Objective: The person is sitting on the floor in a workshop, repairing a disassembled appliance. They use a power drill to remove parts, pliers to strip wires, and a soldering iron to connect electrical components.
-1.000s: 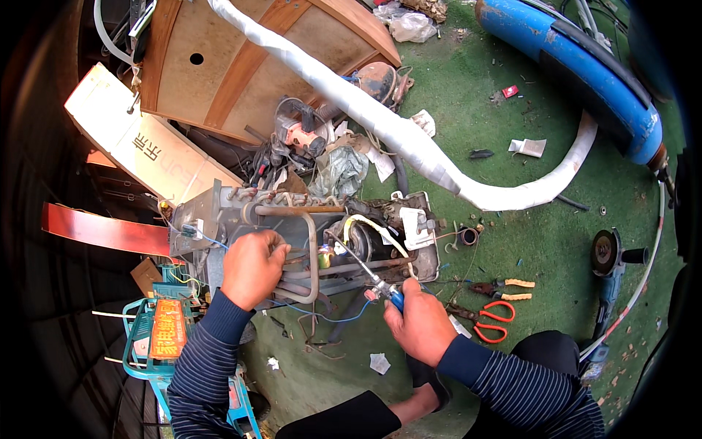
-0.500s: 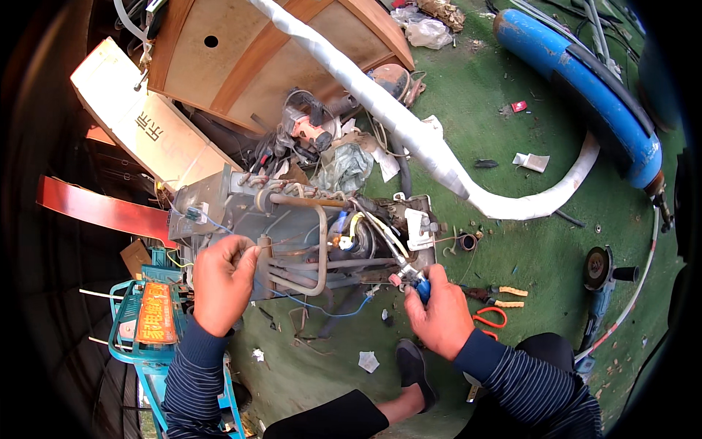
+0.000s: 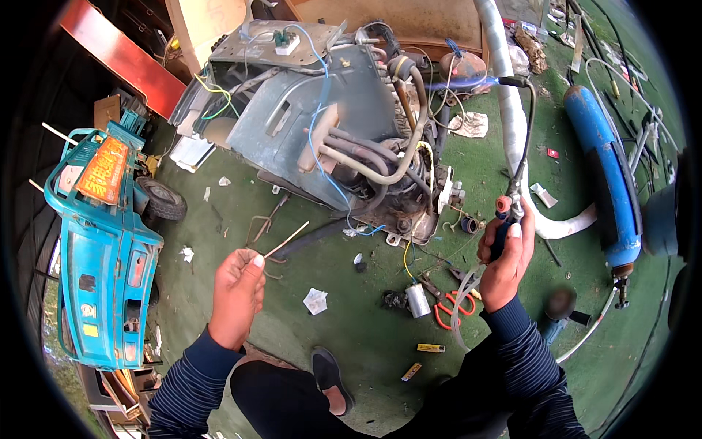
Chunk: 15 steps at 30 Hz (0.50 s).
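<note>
My left hand is closed in a pinch on a thin brazing rod, whose tip points up and to the right, apart from the machine. In my right hand is a gas torch, gripped by its handle below the red valve knob. Its long neck rises and bends left, and a blue flame streams leftward from the tip. Between the hands and farther off lies a dismantled cooling unit with bent metal pipes, a compressor area and loose blue wire.
Orange-handled pliers, a silver cylinder and small yellow packets lie on the green floor. A blue gas cylinder and white wrapped hose are at right. A teal three-wheeled vehicle stands left; a blurred angle grinder lies right.
The view has shifted. My right hand has raised the torch upright, and its flame now shows. My left hand has drawn back from the unit's pipes, with the rod now plainly visible.
</note>
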Each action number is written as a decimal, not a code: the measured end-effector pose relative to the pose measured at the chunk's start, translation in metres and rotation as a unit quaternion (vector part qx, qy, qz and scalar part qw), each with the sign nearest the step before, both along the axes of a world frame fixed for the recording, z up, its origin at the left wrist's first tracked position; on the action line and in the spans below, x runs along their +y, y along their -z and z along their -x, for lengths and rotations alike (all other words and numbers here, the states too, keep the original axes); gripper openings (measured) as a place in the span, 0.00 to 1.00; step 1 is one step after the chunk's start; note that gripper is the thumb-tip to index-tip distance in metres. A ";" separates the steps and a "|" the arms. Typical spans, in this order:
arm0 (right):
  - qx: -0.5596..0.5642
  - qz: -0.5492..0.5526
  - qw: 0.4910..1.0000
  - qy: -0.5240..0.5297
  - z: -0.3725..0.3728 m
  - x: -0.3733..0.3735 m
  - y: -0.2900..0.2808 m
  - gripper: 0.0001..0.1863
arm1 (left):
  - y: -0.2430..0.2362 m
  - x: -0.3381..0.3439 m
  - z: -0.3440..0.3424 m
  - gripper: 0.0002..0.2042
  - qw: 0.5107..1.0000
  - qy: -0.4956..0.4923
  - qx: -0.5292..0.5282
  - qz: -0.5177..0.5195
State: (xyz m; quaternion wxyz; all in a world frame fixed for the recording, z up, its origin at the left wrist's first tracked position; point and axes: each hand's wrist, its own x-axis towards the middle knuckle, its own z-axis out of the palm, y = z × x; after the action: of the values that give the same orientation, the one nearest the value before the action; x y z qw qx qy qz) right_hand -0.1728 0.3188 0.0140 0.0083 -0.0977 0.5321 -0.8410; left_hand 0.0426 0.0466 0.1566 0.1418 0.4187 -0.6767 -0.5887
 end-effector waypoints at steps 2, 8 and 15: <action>0.095 -0.085 0.991 0.036 0.000 0.014 -0.011 0.28 | 0.021 -0.011 -0.005 0.07 0.999 -0.038 0.023 -0.021; 0.305 -0.311 0.885 0.162 -0.007 0.070 -0.024 0.30 | 0.093 -0.068 -0.012 0.07 0.987 -0.093 0.087 -0.093; 0.292 -0.311 0.892 0.150 -0.079 0.093 0.017 0.28 | 0.132 -0.089 0.006 0.06 0.982 -0.057 0.162 -0.080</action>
State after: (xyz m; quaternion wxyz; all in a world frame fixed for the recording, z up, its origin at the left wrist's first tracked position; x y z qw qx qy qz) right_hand -0.0942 0.4115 -0.0028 -0.2435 -0.2498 0.7534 -0.5574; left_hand 0.0362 -0.0425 0.0242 0.2489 0.3652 -0.5702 -0.6925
